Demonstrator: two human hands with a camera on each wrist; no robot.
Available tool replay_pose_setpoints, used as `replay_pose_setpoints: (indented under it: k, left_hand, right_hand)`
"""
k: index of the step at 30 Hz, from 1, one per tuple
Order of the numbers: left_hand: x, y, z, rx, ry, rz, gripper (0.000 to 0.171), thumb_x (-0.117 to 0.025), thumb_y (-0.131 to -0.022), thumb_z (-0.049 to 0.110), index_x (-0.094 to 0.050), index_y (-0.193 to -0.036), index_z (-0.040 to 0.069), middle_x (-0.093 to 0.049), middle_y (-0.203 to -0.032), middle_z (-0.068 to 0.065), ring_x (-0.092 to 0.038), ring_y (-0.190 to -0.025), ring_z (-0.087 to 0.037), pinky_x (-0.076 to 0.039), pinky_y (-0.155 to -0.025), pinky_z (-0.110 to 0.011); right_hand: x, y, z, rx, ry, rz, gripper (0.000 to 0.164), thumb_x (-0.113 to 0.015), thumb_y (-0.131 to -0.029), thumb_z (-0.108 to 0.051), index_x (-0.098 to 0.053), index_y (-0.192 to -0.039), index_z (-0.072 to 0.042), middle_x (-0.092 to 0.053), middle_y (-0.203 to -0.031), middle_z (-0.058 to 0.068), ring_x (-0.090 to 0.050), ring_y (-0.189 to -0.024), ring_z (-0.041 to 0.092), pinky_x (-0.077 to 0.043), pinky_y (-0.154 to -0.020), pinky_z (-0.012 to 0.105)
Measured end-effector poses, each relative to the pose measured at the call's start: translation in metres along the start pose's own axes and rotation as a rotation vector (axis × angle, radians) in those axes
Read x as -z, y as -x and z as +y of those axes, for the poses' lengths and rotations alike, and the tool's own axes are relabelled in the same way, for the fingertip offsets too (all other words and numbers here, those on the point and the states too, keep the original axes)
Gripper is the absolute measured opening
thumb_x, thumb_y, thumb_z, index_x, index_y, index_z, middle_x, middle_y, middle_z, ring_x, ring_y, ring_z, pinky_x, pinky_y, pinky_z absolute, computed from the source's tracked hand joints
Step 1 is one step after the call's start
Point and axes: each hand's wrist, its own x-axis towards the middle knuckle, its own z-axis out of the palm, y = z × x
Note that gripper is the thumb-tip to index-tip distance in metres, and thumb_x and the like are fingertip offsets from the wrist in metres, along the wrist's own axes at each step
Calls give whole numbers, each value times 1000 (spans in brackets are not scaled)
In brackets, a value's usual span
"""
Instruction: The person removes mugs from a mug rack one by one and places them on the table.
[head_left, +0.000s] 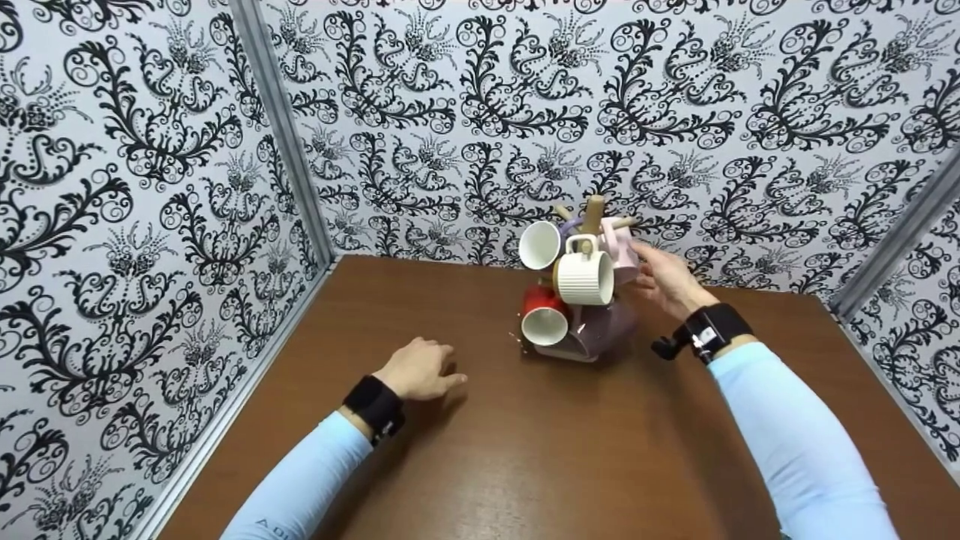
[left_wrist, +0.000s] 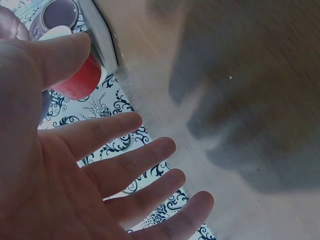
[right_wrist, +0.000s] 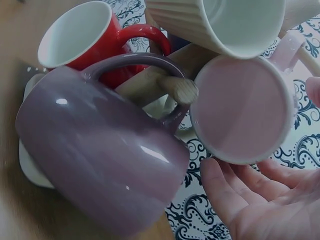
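A wooden mug tree (head_left: 594, 214) stands toward the back of the table, hung with several mugs. My right hand (head_left: 670, 283) is beside the pink mug (head_left: 621, 259) on the tree's right. In the right wrist view, extended fingers (right_wrist: 217, 185) lie close under that mug's base; contact is hard to tell, and the thumb stays apart. A mauve mug (right_wrist: 105, 150) hangs low on a peg by its handle. Beside it hangs a red mug (head_left: 541, 298); above are a white ribbed mug (head_left: 583, 281) and a white-lined mug (head_left: 540, 245). My left hand (head_left: 420, 369) hovers over the table, fingers spread, holding nothing.
The brown wooden table (head_left: 465, 465) ends at patterned wall panels (head_left: 420, 150) at the back and sides. Grey metal posts (head_left: 289, 142) stand at the corners. A pale tree base (right_wrist: 32, 160) shows under the mauve mug.
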Motion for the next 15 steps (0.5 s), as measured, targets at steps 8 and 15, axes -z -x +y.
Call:
replay_pose_setpoints:
  k: [8,15]
  left_hand:
    - [-1,1,3,-1,14,-26,60,-73,-96,49,-69,-130,0,-73,-116,-18,-67,-114,-42,-54,-99,-53]
    - [-8,0,0,-55,-10,0,53,-72,-96,49,-72,-121,1,-74,-110,-15,-68,-109,-38,-53,-97,-51]
  right_hand:
    - [-9,-12,7,-11,-93,-44,37,-62,-105,-50,-65,-129,-20,-77,-108,-1,-65,-91,14,-50,-93,31]
    - [-19,-27,9,8,-55,-136,43,-62,-103,-55,-66,-130,-21,-77,-118,5,-72,-112,25,-53,-101,45]
